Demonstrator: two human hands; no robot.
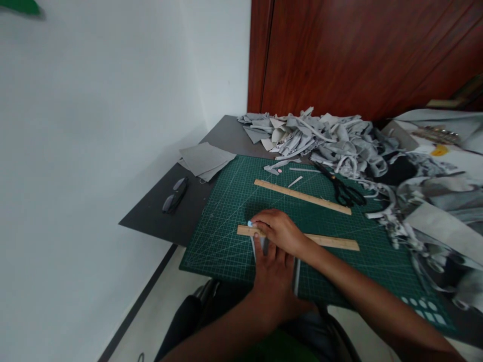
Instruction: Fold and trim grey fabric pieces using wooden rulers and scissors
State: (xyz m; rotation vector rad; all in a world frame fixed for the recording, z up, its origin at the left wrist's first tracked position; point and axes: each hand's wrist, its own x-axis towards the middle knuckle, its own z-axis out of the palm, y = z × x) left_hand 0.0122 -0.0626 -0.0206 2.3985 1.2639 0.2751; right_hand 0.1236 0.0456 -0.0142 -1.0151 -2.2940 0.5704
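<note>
My left hand (273,276) lies flat with fingers stretched over a grey fabric piece (263,245), its fingertips at the lower edge of a wooden ruler (335,242). Much of the fabric is hidden under that hand. Crossing above it, my right hand (279,230) is closed in a pinch on a small pale-blue piece of chalk (250,223) at the ruler's upper edge, near its left end. Part of the ruler is covered by my right hand and wrist. Everything rests on a green cutting mat (222,221).
Farther up the mat lie a second wooden ruler (302,196), black-handled scissors (345,192), a pink bit (279,171) and narrow scraps. Grey fabric scraps (320,133) heap along the back and right. Glasses (175,195) and stacked grey sheets (207,158) sit left, beside the wall.
</note>
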